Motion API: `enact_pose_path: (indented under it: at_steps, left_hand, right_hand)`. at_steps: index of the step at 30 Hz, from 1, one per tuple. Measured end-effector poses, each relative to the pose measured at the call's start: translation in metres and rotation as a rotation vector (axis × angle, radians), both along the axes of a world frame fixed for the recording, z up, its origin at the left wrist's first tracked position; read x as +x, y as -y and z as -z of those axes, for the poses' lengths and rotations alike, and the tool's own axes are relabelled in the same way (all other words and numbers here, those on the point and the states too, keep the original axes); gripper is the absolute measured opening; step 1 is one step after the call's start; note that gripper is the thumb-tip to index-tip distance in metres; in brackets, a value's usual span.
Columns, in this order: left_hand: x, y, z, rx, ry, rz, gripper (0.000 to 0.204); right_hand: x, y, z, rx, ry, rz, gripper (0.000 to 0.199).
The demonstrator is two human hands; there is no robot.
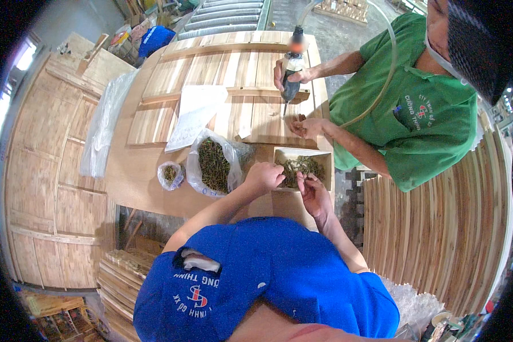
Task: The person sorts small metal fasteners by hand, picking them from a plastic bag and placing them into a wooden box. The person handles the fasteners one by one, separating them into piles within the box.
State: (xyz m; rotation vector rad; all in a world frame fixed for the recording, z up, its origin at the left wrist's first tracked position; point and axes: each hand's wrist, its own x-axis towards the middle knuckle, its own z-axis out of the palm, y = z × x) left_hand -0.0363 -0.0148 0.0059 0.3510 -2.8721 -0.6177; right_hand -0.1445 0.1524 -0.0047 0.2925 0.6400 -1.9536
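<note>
My left hand (265, 177) is at the left side of a small open wooden box (290, 153), fingers closed in a pinch over its edge. Loose screws (310, 165) lie inside that box. At its near right side my right hand (316, 196) has its fingers curled together above the screws. Whatever is between the fingertips of either hand is too small to make out. Left of the box stands an open plastic bag (194, 171) full of dark screws, with a smaller bag (170, 175) of small fasteners beside it.
A co-worker in a green shirt (404, 102) presses an air screwdriver (293, 68) down to a slatted wooden panel (239, 65); its hose (390, 62) arches overhead. A paper sheet (194, 114) lies on the panel. Stacked boards (439, 228) stand at right, more panels (57, 188) at left.
</note>
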Motion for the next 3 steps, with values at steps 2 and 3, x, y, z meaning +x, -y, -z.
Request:
enact_pose_path:
  at_steps: [2,3]
  left_hand:
    - [-0.0013,-0.0018,-0.0053,-0.008,0.051,-0.015,0.026]
    - [-0.0029,-0.0018,-0.0091,-0.013,0.097,-0.005,0.028]
  right_hand:
    - [-0.0002,-0.0018,0.0005,0.007,-0.020,-0.025,0.014]
    - [-0.0021,-0.0037,0.0021,0.008,-0.040,-0.052,0.014]
